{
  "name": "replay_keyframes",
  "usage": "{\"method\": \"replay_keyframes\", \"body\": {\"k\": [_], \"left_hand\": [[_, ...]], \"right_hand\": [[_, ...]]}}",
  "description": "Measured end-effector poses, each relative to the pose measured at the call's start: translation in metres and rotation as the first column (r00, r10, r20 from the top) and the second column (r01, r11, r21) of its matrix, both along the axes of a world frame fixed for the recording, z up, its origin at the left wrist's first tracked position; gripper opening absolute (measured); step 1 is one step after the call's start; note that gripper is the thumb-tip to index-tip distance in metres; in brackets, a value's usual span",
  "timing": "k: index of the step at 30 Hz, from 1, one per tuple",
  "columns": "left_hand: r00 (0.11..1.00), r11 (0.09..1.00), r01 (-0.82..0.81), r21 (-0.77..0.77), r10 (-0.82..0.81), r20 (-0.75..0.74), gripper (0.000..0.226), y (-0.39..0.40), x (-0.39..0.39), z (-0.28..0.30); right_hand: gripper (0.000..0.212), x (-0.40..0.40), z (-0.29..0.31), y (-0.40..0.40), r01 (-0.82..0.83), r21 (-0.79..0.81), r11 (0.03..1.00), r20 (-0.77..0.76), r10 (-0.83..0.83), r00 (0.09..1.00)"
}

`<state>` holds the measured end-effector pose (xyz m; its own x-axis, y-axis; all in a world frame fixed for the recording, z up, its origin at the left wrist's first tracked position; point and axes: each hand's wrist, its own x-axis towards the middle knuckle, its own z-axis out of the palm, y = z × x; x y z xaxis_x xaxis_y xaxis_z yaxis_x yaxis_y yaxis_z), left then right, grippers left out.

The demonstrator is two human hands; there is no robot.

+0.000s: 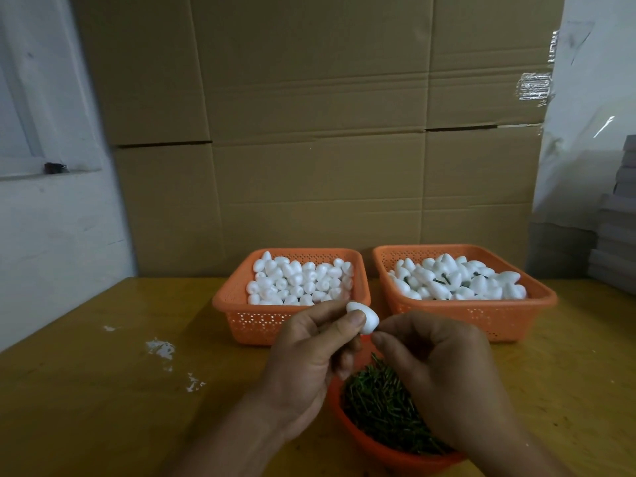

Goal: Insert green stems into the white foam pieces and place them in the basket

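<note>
My left hand (309,352) pinches a white foam piece (366,320) between thumb and fingers, above the table's middle. My right hand (437,370) is curled with its fingertips right against the foam piece; any stem in them is hidden. Beneath both hands sits an orange bowl (375,445) full of green stems (382,404). The left orange basket (234,311) holds plain foam pieces. In the right orange basket (481,313) lie foam pieces with green stems showing among them.
White foam crumbs (161,349) are scattered on the yellow table (103,390) to the left. A wall of cardboard boxes (320,132) stands behind the baskets. Grey stacked items (616,235) sit at the far right.
</note>
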<state>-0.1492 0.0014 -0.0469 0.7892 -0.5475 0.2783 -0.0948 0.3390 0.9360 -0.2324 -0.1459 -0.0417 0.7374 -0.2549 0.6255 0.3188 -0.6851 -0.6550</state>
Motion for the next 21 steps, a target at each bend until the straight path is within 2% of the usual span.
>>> {"method": "replay_keyframes", "body": {"k": [3,6,10,13,18,21], "left_hand": [[0.995,0.999,-0.037,0.017,0.035,0.098,0.026,-0.0005,0.0006,-0.0002],[0.971,0.995,-0.088,0.038,0.077,0.227,0.029,-0.0008,-0.0007,0.0011],[0.891,0.976,-0.198,0.089,0.141,0.432,0.025,0.0006,-0.0023,0.0037],[0.831,0.961,-0.250,0.122,0.148,0.536,0.022,0.0024,-0.0043,0.0056],[0.846,0.972,-0.210,0.105,0.126,0.519,0.023,0.0042,-0.0047,0.0086],[0.871,0.985,-0.166,0.043,0.126,0.475,0.014,0.0025,-0.0066,0.0092]], "right_hand": [[0.006,0.0005,-0.0012,0.0006,-0.054,0.062,0.997,0.000,0.054,0.999],[0.010,0.0015,-0.0023,0.0013,-0.115,0.141,0.983,0.022,0.113,0.993],[0.015,0.0026,-0.0032,0.0048,-0.198,0.234,0.952,0.030,0.196,0.980],[0.005,0.0029,-0.0042,0.0063,-0.227,0.290,0.930,0.005,0.236,0.972],[0.020,0.0030,-0.0034,0.0035,-0.278,0.303,0.911,-0.025,0.299,0.954],[0.015,0.0051,-0.0026,0.0039,-0.319,0.375,0.870,-0.018,0.351,0.936]]}}
